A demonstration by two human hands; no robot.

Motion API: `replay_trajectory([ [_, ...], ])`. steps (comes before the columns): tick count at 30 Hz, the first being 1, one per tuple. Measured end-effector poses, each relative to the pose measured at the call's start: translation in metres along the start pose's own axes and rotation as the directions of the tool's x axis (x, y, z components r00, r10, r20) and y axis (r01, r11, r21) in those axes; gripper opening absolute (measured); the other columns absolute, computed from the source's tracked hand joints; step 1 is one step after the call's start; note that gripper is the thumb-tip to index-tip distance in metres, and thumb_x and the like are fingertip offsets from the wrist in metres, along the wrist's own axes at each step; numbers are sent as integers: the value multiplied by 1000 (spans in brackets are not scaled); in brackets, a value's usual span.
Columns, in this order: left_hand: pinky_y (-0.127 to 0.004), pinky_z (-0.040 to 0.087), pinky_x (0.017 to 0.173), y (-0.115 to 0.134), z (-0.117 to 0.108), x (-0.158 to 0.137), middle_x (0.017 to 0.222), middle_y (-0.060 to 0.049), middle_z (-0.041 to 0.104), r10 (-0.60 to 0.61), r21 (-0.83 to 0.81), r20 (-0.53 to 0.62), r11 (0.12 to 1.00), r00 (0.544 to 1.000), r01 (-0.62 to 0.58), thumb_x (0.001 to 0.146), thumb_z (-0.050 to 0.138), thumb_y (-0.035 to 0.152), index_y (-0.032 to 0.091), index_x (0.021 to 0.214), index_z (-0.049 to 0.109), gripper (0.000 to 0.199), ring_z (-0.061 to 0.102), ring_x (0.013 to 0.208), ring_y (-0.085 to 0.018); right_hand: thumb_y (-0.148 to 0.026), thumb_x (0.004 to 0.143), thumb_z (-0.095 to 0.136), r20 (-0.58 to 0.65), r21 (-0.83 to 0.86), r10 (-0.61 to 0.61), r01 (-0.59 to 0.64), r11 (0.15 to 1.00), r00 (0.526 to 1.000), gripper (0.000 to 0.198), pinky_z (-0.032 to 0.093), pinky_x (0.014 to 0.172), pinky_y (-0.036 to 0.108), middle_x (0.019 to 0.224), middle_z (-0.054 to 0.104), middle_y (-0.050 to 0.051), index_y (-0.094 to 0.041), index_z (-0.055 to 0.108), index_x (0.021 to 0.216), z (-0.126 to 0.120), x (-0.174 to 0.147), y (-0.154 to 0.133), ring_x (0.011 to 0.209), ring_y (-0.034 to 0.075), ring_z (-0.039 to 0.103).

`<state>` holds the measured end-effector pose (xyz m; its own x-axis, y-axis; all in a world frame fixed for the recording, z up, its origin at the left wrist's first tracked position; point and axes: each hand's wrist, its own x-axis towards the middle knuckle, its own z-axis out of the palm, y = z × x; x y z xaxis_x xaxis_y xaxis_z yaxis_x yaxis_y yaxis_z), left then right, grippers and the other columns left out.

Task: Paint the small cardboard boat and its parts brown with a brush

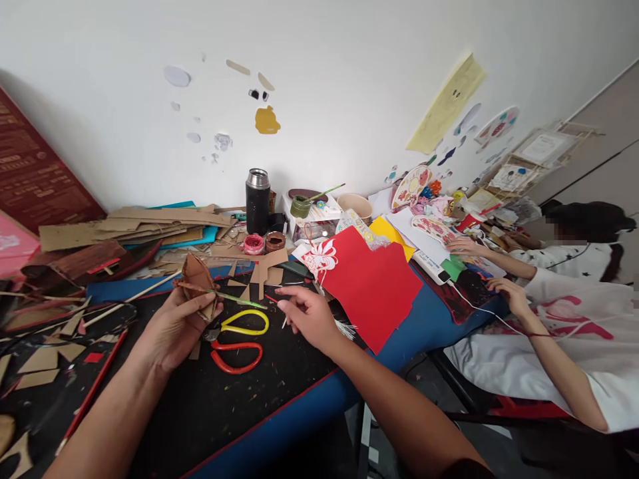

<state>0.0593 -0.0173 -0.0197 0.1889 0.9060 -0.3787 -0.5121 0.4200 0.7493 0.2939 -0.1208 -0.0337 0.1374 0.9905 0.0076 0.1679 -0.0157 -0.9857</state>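
Observation:
My left hand [174,322] is closed around a small folded cardboard piece [196,276], brown and pointed at the top. A thin green stick [242,301] runs from beside that piece toward the right; whether my left fingers also hold it I cannot tell. My right hand [309,316] hovers over the black mat, thumb and index finger slightly apart. Near its fingertips is a small red sliver [271,298]; contact is unclear. Between my hands lie scissors [244,322] with one yellow and one red handle, blades partly hidden by my left hand.
Cardboard scraps [40,359] and a red pencil [94,379] lie left. Behind are stacked cardboard [150,223], a black flask [257,206] and paint jars [254,244]. Red sheet [374,286] covers the right side. A co-worker's hands [509,296] work farther right, near a white cable [479,309].

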Motion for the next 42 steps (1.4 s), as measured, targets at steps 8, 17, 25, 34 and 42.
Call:
replay_trajectory([
  [8,-20,66,60,2,-2,-1,80,3,76,-14,11,11,1000,1000,14,63,84,-6,21,82,72,35,71,65,-13,-50,99,69,-67,-10,43,-44,999,997,41,41,48,24,67,62,-6,-19,78,124,-21,1,6,47,11,52],
  [17,-21,68,63,-2,-10,4,85,3,78,-4,15,64,1000,998,3,60,92,-2,21,88,73,41,72,68,-13,-55,103,68,-347,-621,-47,-192,760,937,49,54,82,33,100,79,7,-21,76,138,-102,32,-14,95,26,74],
  [25,-21,67,61,-2,-7,2,92,2,79,17,39,59,999,998,-19,57,93,-3,19,96,74,48,72,68,-13,-69,103,64,-390,-749,67,-359,556,918,74,53,93,37,129,78,20,-12,65,151,-129,60,-8,119,35,73],
  [34,-22,68,61,-7,-5,3,92,-1,80,61,62,91,996,994,-66,42,106,6,18,96,76,63,73,69,-14,-61,95,80,-365,-771,97,-359,526,926,57,52,85,35,133,77,14,-21,69,133,-124,63,3,117,33,73],
  [42,-20,68,63,-9,-4,2,91,0,80,70,76,116,994,991,-79,41,112,16,19,86,74,59,74,70,-13,-40,94,83,-357,-711,61,-314,629,932,31,47,79,34,114,78,9,-22,69,116,-124,62,13,101,28,72],
])
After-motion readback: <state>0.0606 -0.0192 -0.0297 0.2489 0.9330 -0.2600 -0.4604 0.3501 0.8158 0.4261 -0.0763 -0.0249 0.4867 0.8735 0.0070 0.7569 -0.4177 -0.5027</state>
